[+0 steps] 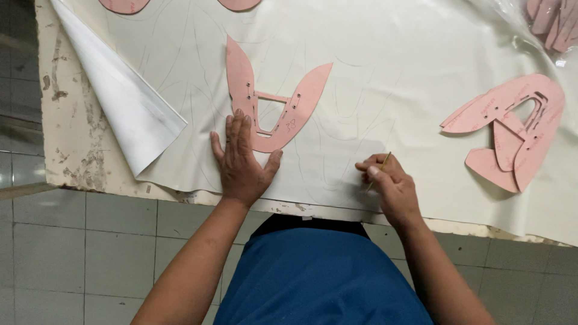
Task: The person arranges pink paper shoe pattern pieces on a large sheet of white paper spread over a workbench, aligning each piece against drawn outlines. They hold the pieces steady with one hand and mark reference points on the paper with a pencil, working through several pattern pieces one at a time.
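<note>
A pink U-shaped pattern template (274,108) is pressed flat onto the cream sheet (385,72) by the left hand (241,159), fingers spread, nothing grasped. A thin pencil (379,168) is pinched in the right hand (388,183), just right of the template. More pink templates (512,135) are stacked far right on the tabletop (66,138).

pattern piece (274,102): matt pink card | sheet (391,66): smooth cream leatherette | table edge (66,120): rough, chipped

stacked templates: pink cutouts (512,135) piled at the right
bagged pieces: pink shapes in clear plastic (551,24), far right corner
worktable: worn, paint-chipped edge (66,144)
floor: grey tiles (78,253)
far edge: two pink pieces (123,5)
</note>
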`<action>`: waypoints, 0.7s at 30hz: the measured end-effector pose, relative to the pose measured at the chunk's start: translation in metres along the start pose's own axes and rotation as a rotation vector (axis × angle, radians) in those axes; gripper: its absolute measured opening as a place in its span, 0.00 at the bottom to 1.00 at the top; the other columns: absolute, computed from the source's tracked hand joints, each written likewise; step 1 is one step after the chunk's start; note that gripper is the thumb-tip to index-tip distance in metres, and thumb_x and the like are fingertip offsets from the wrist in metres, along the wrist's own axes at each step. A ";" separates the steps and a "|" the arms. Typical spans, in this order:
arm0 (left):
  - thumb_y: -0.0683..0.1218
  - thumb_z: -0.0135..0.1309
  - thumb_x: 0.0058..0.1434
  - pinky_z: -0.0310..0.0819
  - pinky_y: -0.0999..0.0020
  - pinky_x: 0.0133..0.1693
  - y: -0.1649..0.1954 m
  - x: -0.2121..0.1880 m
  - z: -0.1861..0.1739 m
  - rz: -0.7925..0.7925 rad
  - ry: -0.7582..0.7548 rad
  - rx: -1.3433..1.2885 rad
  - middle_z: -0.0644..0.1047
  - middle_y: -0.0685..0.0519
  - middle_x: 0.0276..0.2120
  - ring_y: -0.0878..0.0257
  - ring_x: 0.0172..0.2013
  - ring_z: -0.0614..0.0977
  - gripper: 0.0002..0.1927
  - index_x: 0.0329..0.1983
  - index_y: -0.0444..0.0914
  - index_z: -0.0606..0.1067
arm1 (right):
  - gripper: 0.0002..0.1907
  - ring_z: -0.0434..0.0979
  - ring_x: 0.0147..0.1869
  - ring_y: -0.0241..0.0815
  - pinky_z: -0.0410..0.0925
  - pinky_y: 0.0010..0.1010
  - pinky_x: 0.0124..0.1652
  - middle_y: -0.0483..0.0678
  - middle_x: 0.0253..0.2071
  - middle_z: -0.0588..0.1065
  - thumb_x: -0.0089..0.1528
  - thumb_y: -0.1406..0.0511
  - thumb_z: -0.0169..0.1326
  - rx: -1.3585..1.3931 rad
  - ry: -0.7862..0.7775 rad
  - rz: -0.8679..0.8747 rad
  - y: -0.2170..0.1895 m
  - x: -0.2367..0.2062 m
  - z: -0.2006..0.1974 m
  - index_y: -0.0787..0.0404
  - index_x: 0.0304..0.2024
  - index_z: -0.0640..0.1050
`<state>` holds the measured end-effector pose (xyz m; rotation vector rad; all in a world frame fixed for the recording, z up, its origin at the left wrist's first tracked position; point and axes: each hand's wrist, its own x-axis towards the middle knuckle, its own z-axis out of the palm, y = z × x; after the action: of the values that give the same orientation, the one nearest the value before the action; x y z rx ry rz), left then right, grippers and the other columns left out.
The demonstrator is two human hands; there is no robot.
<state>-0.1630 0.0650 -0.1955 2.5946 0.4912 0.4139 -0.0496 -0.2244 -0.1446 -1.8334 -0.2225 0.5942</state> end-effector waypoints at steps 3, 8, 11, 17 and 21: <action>0.59 0.59 0.63 0.34 0.34 0.73 0.001 0.001 0.000 0.007 0.003 0.013 0.55 0.43 0.76 0.47 0.77 0.53 0.45 0.75 0.35 0.55 | 0.13 0.70 0.39 0.35 0.68 0.25 0.43 0.47 0.38 0.72 0.71 0.67 0.50 -0.156 -0.056 -0.033 0.006 -0.019 0.007 0.64 0.48 0.84; 0.60 0.58 0.62 0.35 0.33 0.71 0.004 0.005 -0.001 -0.021 -0.070 0.100 0.56 0.42 0.75 0.45 0.76 0.53 0.40 0.70 0.35 0.63 | 0.08 0.79 0.42 0.34 0.72 0.25 0.44 0.47 0.38 0.79 0.65 0.68 0.54 -0.111 -0.153 0.050 0.010 -0.034 0.011 0.63 0.45 0.81; 0.60 0.58 0.63 0.35 0.33 0.71 0.004 0.006 0.000 0.005 -0.038 0.121 0.56 0.42 0.75 0.45 0.76 0.54 0.39 0.70 0.33 0.65 | 0.08 0.80 0.45 0.35 0.74 0.26 0.44 0.46 0.43 0.79 0.62 0.72 0.57 -0.125 -0.182 -0.080 0.012 -0.035 0.015 0.62 0.43 0.81; 0.60 0.57 0.65 0.35 0.32 0.71 0.003 0.005 0.000 0.027 -0.032 0.121 0.55 0.41 0.76 0.45 0.76 0.53 0.39 0.71 0.32 0.64 | 0.05 0.82 0.45 0.37 0.76 0.26 0.44 0.45 0.41 0.80 0.60 0.72 0.60 -0.209 -0.167 -0.100 0.011 -0.039 0.027 0.61 0.39 0.80; 0.61 0.56 0.66 0.35 0.32 0.71 0.002 0.004 0.000 0.027 -0.035 0.130 0.55 0.41 0.76 0.45 0.76 0.53 0.39 0.72 0.33 0.63 | 0.03 0.83 0.45 0.38 0.77 0.27 0.43 0.46 0.40 0.81 0.59 0.71 0.62 -0.306 -0.151 -0.161 0.007 -0.037 0.032 0.61 0.36 0.80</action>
<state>-0.1582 0.0647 -0.1938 2.7311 0.4861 0.3559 -0.0983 -0.2166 -0.1476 -2.0405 -0.5839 0.6115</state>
